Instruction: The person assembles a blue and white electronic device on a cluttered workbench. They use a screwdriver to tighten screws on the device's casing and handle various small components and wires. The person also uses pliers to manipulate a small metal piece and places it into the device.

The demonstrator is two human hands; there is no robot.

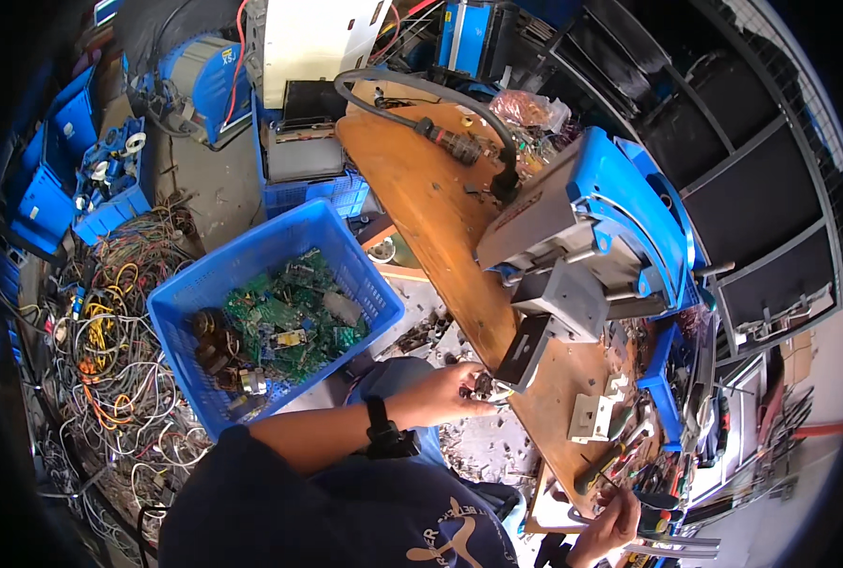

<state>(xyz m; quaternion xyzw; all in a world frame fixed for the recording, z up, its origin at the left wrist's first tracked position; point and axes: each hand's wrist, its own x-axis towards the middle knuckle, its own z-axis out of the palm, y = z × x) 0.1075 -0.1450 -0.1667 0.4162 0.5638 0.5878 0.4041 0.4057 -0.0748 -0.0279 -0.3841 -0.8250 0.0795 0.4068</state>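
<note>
My left hand [440,394] is closed around a small dark part [483,385], mostly hidden by the fingers. A short pale piece, perhaps a wire, shows beside it. This hand is at the edge of the wooden bench, next to a dark rectangular housing [523,354] below a grey metal block [563,301]. At the bench's near right end, my right hand [611,526] has its fingers curled together. A thin dark shaft touches its fingertips, close to a yellow-and-black tool handle [596,470]; whether the hand grips it is unclear.
A blue crate [275,227] of green circuit boards stands left of the wooden bench [440,222]. A blue-and-grey machine [582,213] and a thick cable with plug [454,142] occupy the bench. A white bracket [594,415] lies near several hand tools. Tangled cables [109,350] heap at far left.
</note>
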